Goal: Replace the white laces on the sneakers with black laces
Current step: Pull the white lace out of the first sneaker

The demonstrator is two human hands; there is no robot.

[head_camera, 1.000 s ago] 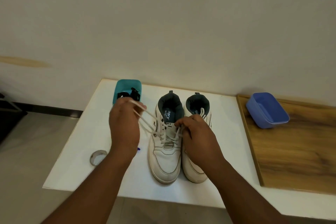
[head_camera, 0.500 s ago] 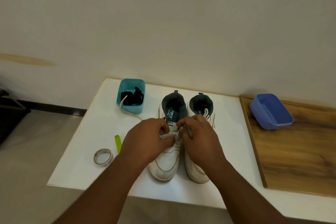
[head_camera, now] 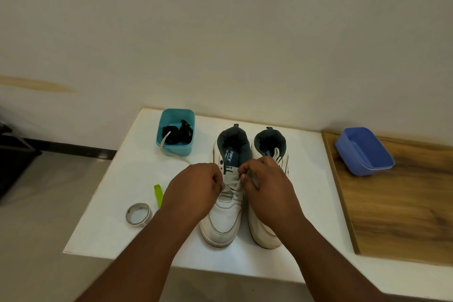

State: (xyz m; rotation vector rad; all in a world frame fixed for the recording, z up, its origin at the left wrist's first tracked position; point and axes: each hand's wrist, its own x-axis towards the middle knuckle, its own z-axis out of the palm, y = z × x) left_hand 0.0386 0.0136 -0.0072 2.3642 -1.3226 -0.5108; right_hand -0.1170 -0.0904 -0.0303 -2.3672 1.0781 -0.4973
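Head view | left hand [head_camera: 196, 189] and right hand [head_camera: 267, 186] are both pinching white lace [head_camera: 234, 185] on left sneaker [head_camera: 226, 203] between them | black laces [head_camera: 177, 133] are lying in teal tub [head_camera: 175, 148] beyond left hand

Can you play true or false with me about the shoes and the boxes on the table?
1. Both hands, the left hand and the right hand, work at the white lace of the left sneaker. True.
2. The black laces lie in the blue tub. False: they lie in the teal box.
3. The tape roll stands on the wooden board. False: it lies on the white table, left of the sneakers.
4. The right sneaker has white lace showing. True.
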